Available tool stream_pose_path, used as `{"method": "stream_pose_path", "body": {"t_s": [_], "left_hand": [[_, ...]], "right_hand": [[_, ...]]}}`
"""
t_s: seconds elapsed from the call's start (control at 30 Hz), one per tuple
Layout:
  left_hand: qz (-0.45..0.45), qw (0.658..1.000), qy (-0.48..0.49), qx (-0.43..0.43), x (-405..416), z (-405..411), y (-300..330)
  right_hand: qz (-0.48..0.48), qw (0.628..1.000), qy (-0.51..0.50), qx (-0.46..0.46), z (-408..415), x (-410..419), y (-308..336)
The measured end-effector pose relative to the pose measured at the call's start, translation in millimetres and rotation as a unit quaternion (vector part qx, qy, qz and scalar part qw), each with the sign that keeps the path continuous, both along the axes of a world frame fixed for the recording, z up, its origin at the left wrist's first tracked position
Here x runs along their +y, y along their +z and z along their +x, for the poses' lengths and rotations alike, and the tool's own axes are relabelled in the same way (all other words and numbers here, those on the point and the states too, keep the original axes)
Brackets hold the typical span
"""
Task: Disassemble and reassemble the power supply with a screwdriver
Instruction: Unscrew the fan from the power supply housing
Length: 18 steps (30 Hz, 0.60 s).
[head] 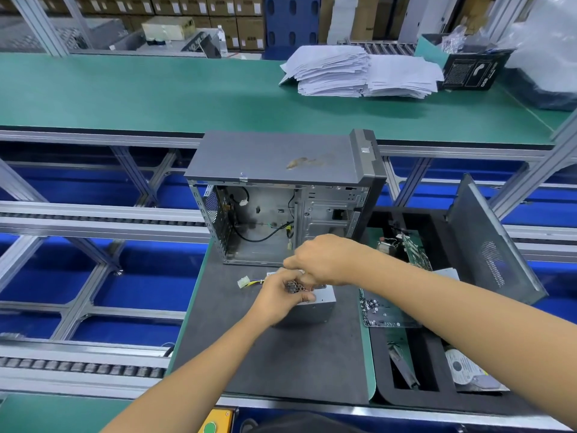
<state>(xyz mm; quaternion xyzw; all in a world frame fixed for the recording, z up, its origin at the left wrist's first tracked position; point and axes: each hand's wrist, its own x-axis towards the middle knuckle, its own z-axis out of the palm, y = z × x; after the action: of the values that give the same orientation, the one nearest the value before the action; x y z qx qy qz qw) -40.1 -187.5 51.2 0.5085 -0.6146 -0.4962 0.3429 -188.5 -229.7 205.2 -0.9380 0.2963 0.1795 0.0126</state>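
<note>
At the frame's centre, the power supply point(315, 304) sat on the bench point(281, 364) before the open computer case point(281, 195), left hand point(281, 296) gripping its top, right hand point(324, 260) curled above it.

I note a dark mat point(290, 364) bearing the open computer case point(281, 195) far, power supply point(315, 307) near it.

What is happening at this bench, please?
A person works on a small silver power supply lying on the grey mat in front of an open computer case. The left hand grips its top edge, and the right hand is closed just above it. No screwdriver is clearly visible.
</note>
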Motion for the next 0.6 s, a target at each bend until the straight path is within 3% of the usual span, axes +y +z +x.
{"method": "stream_pose_path", "body": {"t_s": [0.17,0.27,0.43,0.6], "left_hand": [[0.014,0.999,0.004,0.036,1.4,-6.5,2.8],[0.012,0.999,0.019,0.044,0.7,-4.3,1.6],[0.022,0.998,0.028,0.059,1.9,-5.9,-3.0],[0.028,0.997,0.024,0.067,1.8,-5.6,-6.4]], "right_hand": [[0.026,0.998,-0.042,-0.026,-5.9,-3.7,0.4],[0.039,0.999,0.026,-0.025,-9.2,-7.1,11.6],[-0.056,0.987,0.149,0.004,-9.2,-6.4,13.3],[-0.050,0.995,0.087,0.029,-2.4,2.9,9.9]]}}
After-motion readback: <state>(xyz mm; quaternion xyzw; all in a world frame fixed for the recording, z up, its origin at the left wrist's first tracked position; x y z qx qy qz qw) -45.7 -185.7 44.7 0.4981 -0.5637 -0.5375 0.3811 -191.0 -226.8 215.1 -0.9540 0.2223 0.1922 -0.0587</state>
